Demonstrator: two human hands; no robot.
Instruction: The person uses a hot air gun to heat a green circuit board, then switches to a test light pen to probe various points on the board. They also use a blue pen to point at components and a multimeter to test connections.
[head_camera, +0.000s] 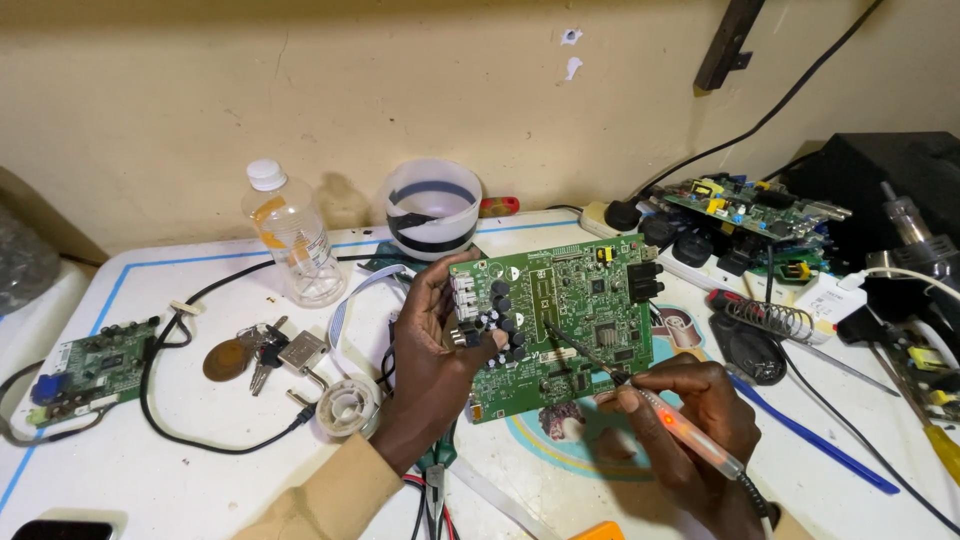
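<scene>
Left hand (440, 335) has the green circuit board (560, 320) pinched by its left edge, tilted up off the table (150, 480), right hand (695, 415) wrapped around the soldering iron (640, 400), tip mid-board, so I'd brace that wrist and touch one joint only.

Even warm light, sharp, soft shadows

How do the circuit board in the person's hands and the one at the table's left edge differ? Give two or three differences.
The held board is larger; the left board is smaller. The held board is tilted up in the left hand; the left board lies flat on the table. The iron touches only the held board. Both are green.
</scene>
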